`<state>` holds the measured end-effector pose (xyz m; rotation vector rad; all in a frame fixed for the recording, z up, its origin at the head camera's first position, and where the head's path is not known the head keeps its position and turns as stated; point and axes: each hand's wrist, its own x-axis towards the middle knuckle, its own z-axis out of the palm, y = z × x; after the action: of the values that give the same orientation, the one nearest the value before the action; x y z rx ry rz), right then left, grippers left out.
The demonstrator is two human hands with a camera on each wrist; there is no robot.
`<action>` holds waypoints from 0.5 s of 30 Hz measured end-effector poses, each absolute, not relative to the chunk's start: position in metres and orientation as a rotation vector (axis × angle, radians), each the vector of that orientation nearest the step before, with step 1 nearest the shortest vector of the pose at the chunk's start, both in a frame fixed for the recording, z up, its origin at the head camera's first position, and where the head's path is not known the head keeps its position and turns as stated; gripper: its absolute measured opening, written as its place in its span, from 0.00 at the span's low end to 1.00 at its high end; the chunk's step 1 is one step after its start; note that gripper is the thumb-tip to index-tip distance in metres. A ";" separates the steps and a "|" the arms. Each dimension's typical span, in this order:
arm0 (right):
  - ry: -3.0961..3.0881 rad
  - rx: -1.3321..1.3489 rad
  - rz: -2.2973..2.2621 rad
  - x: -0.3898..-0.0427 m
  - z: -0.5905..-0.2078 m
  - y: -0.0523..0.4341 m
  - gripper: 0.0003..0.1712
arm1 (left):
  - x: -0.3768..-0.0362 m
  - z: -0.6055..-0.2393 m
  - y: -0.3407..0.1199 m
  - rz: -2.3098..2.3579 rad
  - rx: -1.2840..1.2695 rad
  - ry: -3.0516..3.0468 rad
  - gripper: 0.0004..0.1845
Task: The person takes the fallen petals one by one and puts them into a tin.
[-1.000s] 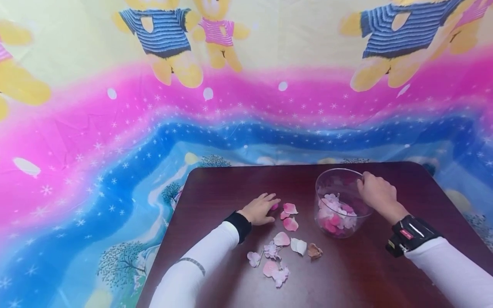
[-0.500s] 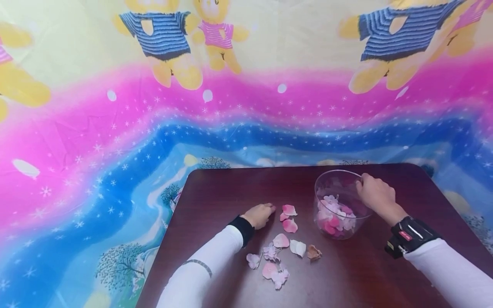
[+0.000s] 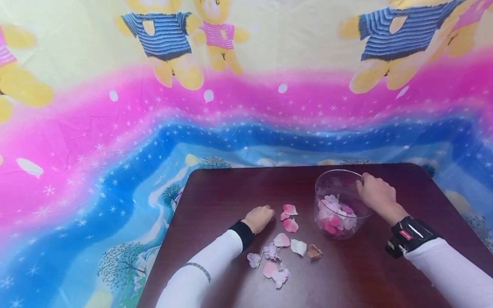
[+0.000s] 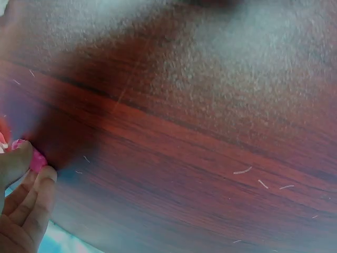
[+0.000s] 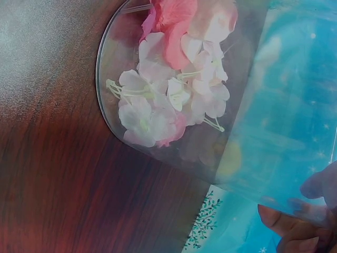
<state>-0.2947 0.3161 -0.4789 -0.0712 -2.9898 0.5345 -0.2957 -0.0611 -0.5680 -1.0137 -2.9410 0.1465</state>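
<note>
In the left wrist view a bright pink petal [image 4: 38,159] is pinched between the thumb and fingers of my left hand [image 3: 260,219], low over the table. Just right of that hand in the head view lie pink petals [image 3: 290,225]. My right hand [image 3: 377,193] grips the rim of a clear round container [image 3: 321,214], thumb on one side of the wall and fingers on the other. Inside the container is a heap of pale blossoms [image 5: 147,113] and deeper pink petals [image 5: 176,31], seen through its wall in the right wrist view.
Nearer the front of the dark wooden table [image 3: 227,188] lie a pale pink petal [image 3: 281,240], a white petal [image 3: 298,247], a brown petal [image 3: 314,252] and several light blossoms [image 3: 280,277]. A printed cloth [image 3: 246,98] hangs behind the table.
My left hand's spread fingers have drawn together and curled on the pink petal, with the hand shifting slightly nearer. My right hand and the container have stayed in place.
</note>
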 end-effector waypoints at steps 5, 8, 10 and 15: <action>-2.988 -0.069 0.538 -0.295 -0.479 0.316 0.17 | -0.290 -0.567 -0.062 0.179 -1.024 -2.934 0.03; -2.989 -0.065 0.539 -0.295 -0.478 0.316 0.18 | -0.287 -0.567 -0.064 0.178 -1.031 -2.932 0.03; -2.990 -0.065 0.538 -0.294 -0.478 0.316 0.17 | -0.287 -0.568 -0.065 0.164 -1.037 -2.932 0.03; -2.991 -0.065 0.533 -0.295 -0.477 0.315 0.17 | -0.289 -0.571 -0.069 0.117 -1.059 -2.954 0.02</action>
<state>-0.2949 0.3153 -0.4771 -0.0651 -2.9913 0.5334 -0.2887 -0.0688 -0.5707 -1.0587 -2.9540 0.1166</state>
